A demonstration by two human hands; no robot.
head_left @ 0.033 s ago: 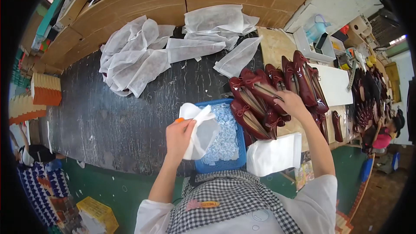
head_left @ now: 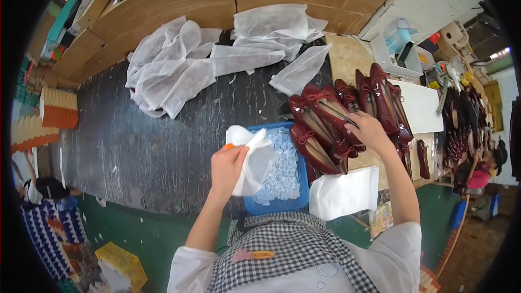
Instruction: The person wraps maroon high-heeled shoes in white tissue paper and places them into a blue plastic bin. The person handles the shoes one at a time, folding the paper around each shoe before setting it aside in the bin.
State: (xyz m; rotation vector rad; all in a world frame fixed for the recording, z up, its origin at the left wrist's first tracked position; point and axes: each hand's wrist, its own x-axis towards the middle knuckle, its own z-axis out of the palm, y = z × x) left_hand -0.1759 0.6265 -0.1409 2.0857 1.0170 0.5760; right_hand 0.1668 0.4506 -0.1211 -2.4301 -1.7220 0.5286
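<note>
My left hand (head_left: 227, 171) is closed on a white, thin fabric bag (head_left: 257, 169), which hangs partly over a blue basket (head_left: 304, 187). A small orange thing (head_left: 228, 146) shows at those fingers; its kind is unclear. Small pale-blue and white packets (head_left: 282, 168) fill the basket. On the right, my right hand (head_left: 370, 132) grips the heel end of a glossy dark-red bow shoe (head_left: 324, 103), fingers partly hidden inside it. This shoe lies on top of a heap of like shoes (head_left: 308, 144). Just right of the basket lies a stack of white bags (head_left: 345, 194).
White fabric bags, some with dark shapes inside, lie heaped (head_left: 173, 76) on the dark table (head_left: 141, 157). Cardboard (head_left: 168, 8) lines its back edge. A white box (head_left: 392, 54) stands beyond the shoes. Orange-sided stacks (head_left: 59, 107) sit at the left; other people work at both sides.
</note>
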